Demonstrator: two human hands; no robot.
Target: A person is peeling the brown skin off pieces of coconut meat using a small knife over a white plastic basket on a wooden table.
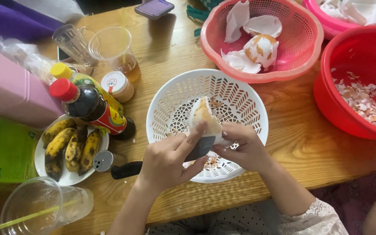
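Both hands meet over the white colander [244,93] on the tabletop [301,143]. The right hand [245,148] grips the lower edge of a piece of coconut flesh [203,117], whose long axis stands nearly upright, pointing away from the person. The left hand [170,159] is closed around a dark peeler [200,148], its thumb pressed on the piece. Brown shavings lie in the colander beneath the 2 hands.

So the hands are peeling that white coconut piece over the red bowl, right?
Not quite. The head view shows the left hand and right hand holding the coconut piece over the white basket, not the red bowl.
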